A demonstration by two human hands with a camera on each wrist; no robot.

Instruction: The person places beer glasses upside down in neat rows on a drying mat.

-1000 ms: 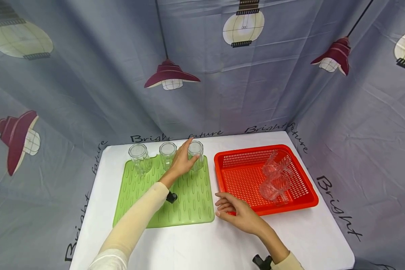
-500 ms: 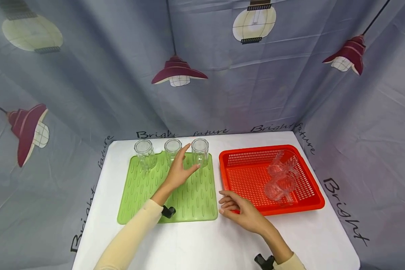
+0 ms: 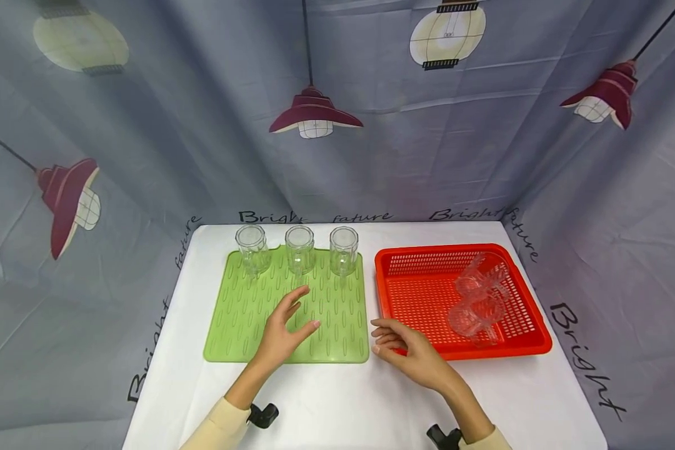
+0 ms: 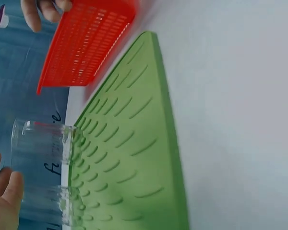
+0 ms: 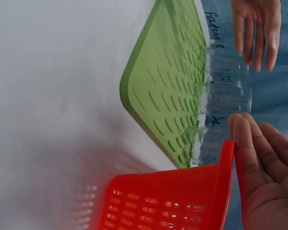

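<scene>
My left hand (image 3: pixel 281 334) hovers over the front of the green ribbed mat (image 3: pixel 230 340), thumb and fingers spread with nothing between them. Three clear glass mugs stand in a row along the mat's back edge: a left one (image 3: pixel 253 250), a middle one (image 3: pixel 300 251) and a right one (image 3: pixel 344 251). At the near left corner of the red plastic basket (image 3: pixel 410 290), my right hand (image 3: pixel 416 359) has loosely bent fingers and holds nothing. Its fingertips (image 5: pixel 242 129) are right at the basket's rim in the right wrist view.
Inside the basket's right half lie two more clear glass items, one behind (image 3: pixel 472 281) and one in front (image 3: pixel 467 320). A white cloth covers the table (image 3: pixel 326 406). Grey curtains (image 3: pixel 371 162) printed with lamps enclose its back and sides.
My left hand has drawn back from the right glass mug toward the front of the mat, leaving the mug standing. My right hand stays by the basket. The head view has shifted slightly.
</scene>
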